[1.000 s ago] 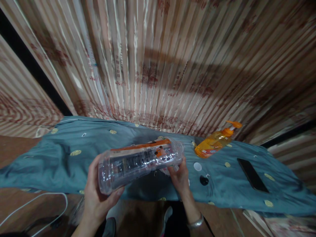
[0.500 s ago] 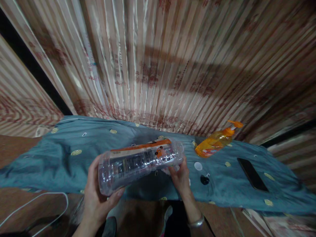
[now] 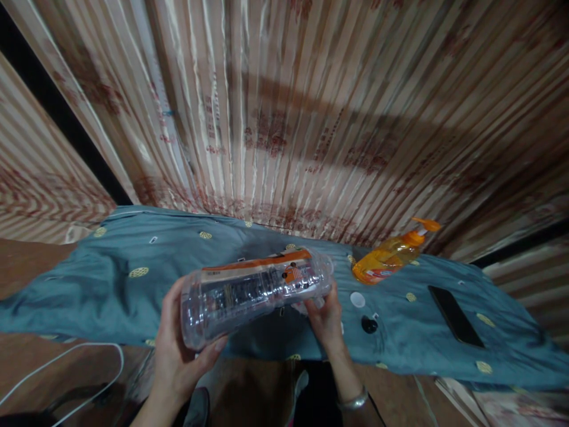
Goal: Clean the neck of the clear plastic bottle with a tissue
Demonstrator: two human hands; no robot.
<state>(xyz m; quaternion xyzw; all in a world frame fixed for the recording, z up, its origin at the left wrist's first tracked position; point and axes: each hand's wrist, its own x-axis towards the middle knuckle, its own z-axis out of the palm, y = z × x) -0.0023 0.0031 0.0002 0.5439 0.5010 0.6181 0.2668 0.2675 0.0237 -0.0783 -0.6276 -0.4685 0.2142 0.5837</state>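
Observation:
A clear plastic bottle [image 3: 253, 302] with an orange and cream label lies on its side between my hands, above the cloth. My left hand [image 3: 178, 344] is closed around its wide base, thumb underneath at the near side. At the narrower right end, my right hand [image 3: 326, 317] grips the bottle, its fingers partly hidden. Something white and crumpled [image 3: 301, 307] shows beneath the bottle beside my right fingers; I cannot tell what it is. To the right of that hand, a white disc [image 3: 357, 299] and a small black object [image 3: 368, 324] rest on the cloth.
An orange pump bottle [image 3: 386, 261] stands on the blue-green patterned cloth [image 3: 173, 249], towards the back right. A dark phone [image 3: 456, 316] lies further right. Behind hangs a striped curtain [image 3: 284, 130]. A white cable [image 3: 121, 356] loops at lower left.
The bottle and my left hand have shifted very slightly to the right in view. Both hands keep the same hold, and the things on the cloth stay put.

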